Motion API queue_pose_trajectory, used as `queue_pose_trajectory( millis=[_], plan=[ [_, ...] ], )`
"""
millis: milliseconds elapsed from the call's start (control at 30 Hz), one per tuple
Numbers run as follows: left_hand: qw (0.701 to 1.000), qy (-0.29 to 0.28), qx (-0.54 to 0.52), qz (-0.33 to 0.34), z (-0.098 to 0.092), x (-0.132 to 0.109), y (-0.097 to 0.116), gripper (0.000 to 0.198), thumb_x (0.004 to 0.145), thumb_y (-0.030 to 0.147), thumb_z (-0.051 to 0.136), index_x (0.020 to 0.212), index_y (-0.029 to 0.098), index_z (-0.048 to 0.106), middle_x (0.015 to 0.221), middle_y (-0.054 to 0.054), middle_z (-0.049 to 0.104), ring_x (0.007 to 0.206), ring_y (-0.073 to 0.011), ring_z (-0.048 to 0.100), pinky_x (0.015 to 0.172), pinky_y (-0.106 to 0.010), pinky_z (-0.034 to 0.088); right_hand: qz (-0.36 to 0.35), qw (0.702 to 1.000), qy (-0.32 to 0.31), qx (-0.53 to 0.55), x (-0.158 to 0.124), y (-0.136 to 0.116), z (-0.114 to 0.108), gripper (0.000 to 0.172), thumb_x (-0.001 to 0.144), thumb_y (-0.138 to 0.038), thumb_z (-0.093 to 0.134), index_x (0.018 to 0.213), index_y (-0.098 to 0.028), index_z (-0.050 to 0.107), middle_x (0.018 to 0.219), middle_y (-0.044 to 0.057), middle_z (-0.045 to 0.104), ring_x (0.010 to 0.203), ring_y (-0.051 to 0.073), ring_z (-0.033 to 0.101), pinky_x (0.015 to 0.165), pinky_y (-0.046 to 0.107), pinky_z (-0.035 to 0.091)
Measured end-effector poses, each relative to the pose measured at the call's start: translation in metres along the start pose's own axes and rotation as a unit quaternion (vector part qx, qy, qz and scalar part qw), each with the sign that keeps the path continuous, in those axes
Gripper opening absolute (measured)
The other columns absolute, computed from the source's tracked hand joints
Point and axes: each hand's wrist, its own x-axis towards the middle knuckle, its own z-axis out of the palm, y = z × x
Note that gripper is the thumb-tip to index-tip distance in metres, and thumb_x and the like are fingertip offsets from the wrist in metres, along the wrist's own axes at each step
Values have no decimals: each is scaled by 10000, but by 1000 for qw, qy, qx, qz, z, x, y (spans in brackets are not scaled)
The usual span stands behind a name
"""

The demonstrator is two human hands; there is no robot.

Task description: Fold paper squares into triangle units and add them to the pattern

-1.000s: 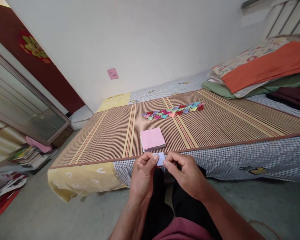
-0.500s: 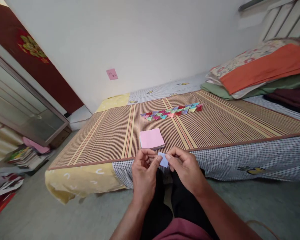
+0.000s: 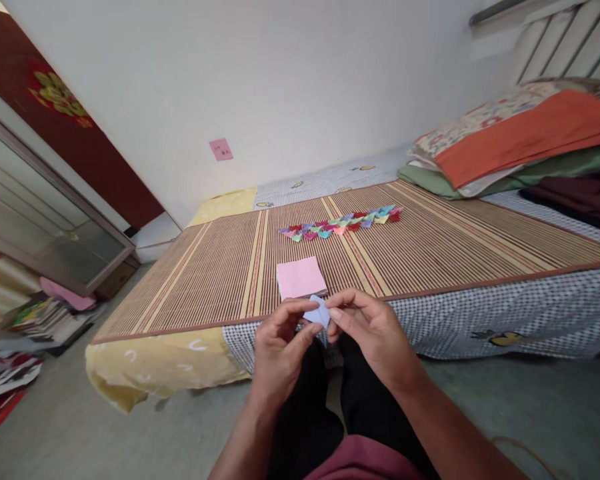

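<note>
A small folded piece of light blue paper (image 3: 319,313) is held between both hands, just in front of the bed's near edge. My left hand (image 3: 283,343) pinches its left side between thumb and fingers. On the right side, my right hand (image 3: 367,330) grips it with thumb and forefinger. A stack of square paper with a pink top sheet (image 3: 301,277) lies on the mat right beyond my hands. Farther back, several small folded paper pieces (image 3: 340,225) in many colours stand in rows.
A striped bamboo mat (image 3: 200,280) covers the bed, over a checked and yellow sheet (image 3: 170,360). Folded bedding with an orange band (image 3: 525,147) is piled at the right. Books (image 3: 45,317) sit on the left by a glass-fronted cabinet (image 3: 55,207).
The blue paper has turned and now shows a wider, pointed shape with a fold line. My left hand has shifted slightly left, its fingers farther round the paper.
</note>
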Motion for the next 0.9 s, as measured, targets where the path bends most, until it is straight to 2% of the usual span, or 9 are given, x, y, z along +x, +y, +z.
queue_pose_trajectory(
  millis=[100,200,267,367,600,733,900],
  plan=[
    [999,6,-33,-16,-2,2,2,190,760,214,850,944,215,806,902,-53,768,752,-157,678,701,-252,551,11,1000,-21,7,0,-2,-2,141,858,-248,745,977,-187,700,812,27,742,746,150,722,712,276,612],
    [1000,24,-7,15,-4,1,1,143,781,224,839,923,228,823,928,-60,777,811,-177,695,737,-265,558,-1,1000,-12,-4,0,-1,0,167,828,-226,772,983,-195,717,897,46,763,828,170,740,760,291,620],
    [998,35,26,51,-4,-1,-1,107,809,218,817,912,243,831,938,-62,778,884,-199,701,794,-289,561,-28,999,3,-30,-1,-1,1,154,828,-223,777,972,-201,726,894,41,760,821,170,738,767,297,621],
    [994,44,59,77,-4,-3,-2,105,833,214,797,915,269,834,916,-47,775,878,-197,699,803,-297,561,-64,995,12,-71,-2,0,1,131,840,-219,773,964,-209,733,882,31,748,796,169,733,757,302,619],
    [992,58,79,85,-3,-5,-2,43,838,222,794,842,256,819,832,-22,770,736,-165,683,688,-265,550,-138,979,7,-149,-3,-3,1,24,896,-192,730,900,-215,728,900,27,713,798,160,699,707,276,578],
    [991,71,78,81,0,-7,-2,62,848,225,782,789,235,801,771,-15,758,664,-149,657,627,-251,533,-168,971,11,-170,-3,-3,4,100,924,-170,689,832,-208,698,832,14,673,755,150,662,686,274,541],
    [992,94,66,46,5,-10,2,109,858,234,772,751,211,766,725,-5,731,677,-144,652,654,-244,531,-173,970,15,-169,-5,-1,10,121,944,-149,636,839,-204,659,835,10,640,768,147,636,695,272,514]
  ],
)
